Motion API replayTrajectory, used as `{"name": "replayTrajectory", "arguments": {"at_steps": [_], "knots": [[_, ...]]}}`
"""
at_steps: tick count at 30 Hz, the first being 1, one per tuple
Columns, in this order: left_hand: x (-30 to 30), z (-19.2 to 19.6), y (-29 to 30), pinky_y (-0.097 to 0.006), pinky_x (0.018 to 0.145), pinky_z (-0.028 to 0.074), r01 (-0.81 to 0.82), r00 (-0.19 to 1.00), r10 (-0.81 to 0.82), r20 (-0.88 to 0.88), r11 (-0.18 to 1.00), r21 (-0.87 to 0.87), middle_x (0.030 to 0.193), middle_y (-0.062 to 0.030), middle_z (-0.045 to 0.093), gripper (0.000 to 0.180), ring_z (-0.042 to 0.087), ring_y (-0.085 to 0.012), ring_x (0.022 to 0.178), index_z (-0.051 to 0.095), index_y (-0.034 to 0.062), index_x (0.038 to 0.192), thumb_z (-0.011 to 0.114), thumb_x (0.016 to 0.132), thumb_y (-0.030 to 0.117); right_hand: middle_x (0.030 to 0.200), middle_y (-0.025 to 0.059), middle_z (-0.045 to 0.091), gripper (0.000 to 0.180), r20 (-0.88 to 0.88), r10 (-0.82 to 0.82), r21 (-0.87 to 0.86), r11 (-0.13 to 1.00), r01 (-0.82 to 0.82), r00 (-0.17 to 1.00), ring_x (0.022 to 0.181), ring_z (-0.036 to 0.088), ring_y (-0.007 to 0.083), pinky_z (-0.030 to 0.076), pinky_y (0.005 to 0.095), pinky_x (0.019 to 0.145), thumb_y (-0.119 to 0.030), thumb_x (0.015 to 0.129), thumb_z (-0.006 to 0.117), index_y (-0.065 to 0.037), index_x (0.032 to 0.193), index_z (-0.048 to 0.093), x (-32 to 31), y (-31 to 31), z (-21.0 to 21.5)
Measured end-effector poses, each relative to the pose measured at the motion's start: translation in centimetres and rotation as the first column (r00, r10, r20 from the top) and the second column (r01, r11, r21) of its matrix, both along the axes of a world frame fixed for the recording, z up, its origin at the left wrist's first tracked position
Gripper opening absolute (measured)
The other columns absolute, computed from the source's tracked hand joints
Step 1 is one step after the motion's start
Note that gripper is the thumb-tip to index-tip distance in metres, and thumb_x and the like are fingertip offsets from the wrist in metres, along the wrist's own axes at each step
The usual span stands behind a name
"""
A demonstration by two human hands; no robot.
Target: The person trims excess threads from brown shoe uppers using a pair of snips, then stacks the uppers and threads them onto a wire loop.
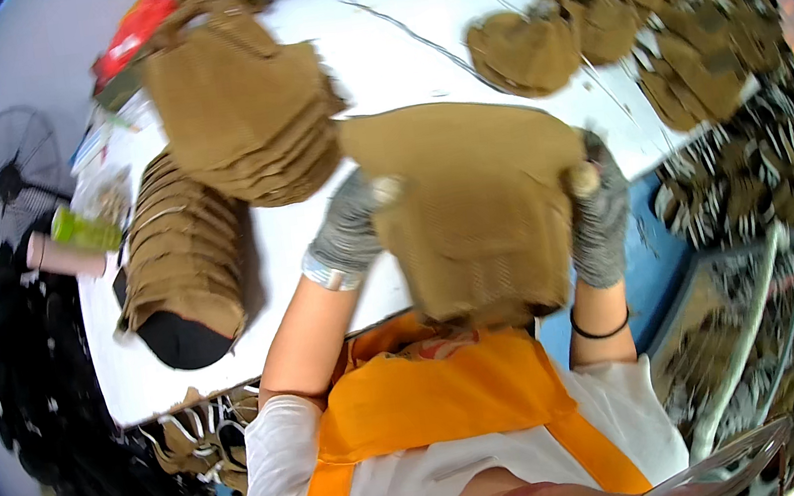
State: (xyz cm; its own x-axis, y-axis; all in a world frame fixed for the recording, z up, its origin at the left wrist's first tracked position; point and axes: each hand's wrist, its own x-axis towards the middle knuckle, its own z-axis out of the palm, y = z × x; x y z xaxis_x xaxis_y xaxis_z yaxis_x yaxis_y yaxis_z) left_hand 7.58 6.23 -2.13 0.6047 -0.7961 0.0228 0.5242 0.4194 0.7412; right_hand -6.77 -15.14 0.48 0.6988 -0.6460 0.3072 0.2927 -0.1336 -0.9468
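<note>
Both gloved hands, left hand (351, 229) and right hand (599, 216), fingers clamped on 1 tan fabric panel (472, 208), just in front of the white table (393, 68).

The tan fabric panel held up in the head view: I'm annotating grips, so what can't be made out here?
- Tan fabric panel: motion-blurred; weave and stitching unreadable.
- Left hand: gloved fingertips hidden behind the panel.
- Right hand: gloved fingers partly hidden by the panel's edge.
- White table: its near edge is hidden by the panel.
</note>
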Motion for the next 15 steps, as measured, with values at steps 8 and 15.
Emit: {"name": "replayTrajectory", "arguments": {"at_steps": [8,15], "knots": [[-3.0,10.8,5.9,-0.032,0.103,0.033,-0.156,0.792,-0.061,0.608,0.942,0.298,0.130,-0.0066,0.049,0.077,0.043,-0.0169,0.121,0.035,0.0018,0.138,0.075,0.077,0.027,0.108,0.0117,0.059,0.069,-0.032,0.620,0.394,0.729,-0.560,0.784,0.094,0.060,0.0199,0.051,0.0286,0.078,-0.049,0.079,0.069,0.002,0.122,0.051,3.6,-0.7,-1.4],[-2.4,17.9,9.5,-0.034,0.101,0.038,-0.270,0.847,0.169,0.504,0.953,0.134,0.125,-0.0093,0.054,0.068,0.050,-0.0208,0.117,0.046,0.0009,0.130,0.076,0.074,0.025,0.111,0.0138,0.060,0.055,0.223,0.563,-0.200,0.825,-0.528,0.796,0.094,0.061,0.0211,0.051,0.0317,0.079,-0.038,0.087,0.059,0.003,0.122,0.050,8.7,3.7,5.7]]}}
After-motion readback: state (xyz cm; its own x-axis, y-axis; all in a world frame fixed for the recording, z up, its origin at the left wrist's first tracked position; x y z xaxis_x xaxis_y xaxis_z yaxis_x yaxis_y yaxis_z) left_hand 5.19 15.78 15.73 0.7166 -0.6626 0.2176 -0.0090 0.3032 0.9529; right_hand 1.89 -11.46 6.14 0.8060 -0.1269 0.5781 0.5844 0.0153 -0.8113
